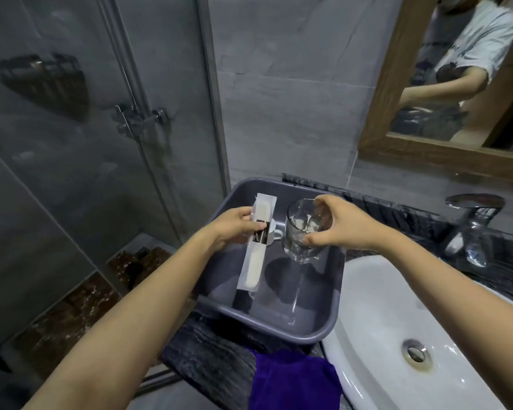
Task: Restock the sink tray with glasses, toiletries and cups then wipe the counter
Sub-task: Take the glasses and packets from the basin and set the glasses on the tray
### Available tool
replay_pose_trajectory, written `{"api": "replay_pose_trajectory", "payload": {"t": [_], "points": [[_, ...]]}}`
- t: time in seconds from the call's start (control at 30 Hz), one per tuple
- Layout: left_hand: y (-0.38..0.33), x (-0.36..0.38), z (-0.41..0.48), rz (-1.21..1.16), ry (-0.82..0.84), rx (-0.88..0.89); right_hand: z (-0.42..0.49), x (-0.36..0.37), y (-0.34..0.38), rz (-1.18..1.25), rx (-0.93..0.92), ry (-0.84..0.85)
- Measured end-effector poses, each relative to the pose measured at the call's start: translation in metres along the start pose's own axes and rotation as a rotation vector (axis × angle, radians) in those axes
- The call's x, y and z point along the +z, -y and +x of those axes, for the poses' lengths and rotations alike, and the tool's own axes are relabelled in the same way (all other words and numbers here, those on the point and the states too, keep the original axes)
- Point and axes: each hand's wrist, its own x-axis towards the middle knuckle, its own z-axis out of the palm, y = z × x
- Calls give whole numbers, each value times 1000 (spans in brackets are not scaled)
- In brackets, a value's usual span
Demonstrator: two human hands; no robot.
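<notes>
A grey plastic tray [317, 327] rests on the dark stone counter beside the sink. My left hand [234, 229] grips a long white wrapped toiletry packet [256, 253] by its middle and holds it over the tray's left side. My right hand [342, 227] holds a clear drinking glass [302, 232] by its rim, upright, above the right part of the tray. A small white cup [271, 235] stands in the tray, mostly hidden behind the packet.
The white sink basin [397, 306] with its drain lies to the right, and a chrome tap [471, 223] behind it. A purple cloth [293, 383] hangs at the counter's front edge. A glass shower screen [101, 143] stands on the left. A wood-framed mirror [427, 155] hangs at the upper right.
</notes>
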Motion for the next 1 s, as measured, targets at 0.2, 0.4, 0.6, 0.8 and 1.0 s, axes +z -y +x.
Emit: {"api": "replay_pose_trajectory", "payload": {"t": [0.2,0.4,0.6,0.8,1.0], "points": [[-40,36,-15,-177,55,78,-34,-53,14,-22,9,-131],[-70,114,-27,-313,220,49,-82,-95,7,-34,76,-246],[-84,200,-30,-587,298,-137,-134,-118,-24,-18,170,-314],[-91,283,-34,-638,309,-260,-187,-117,-73,293,230,-544],[-93,388,-38,-660,309,-346,-246,-117,-150,483,250,-694]]}}
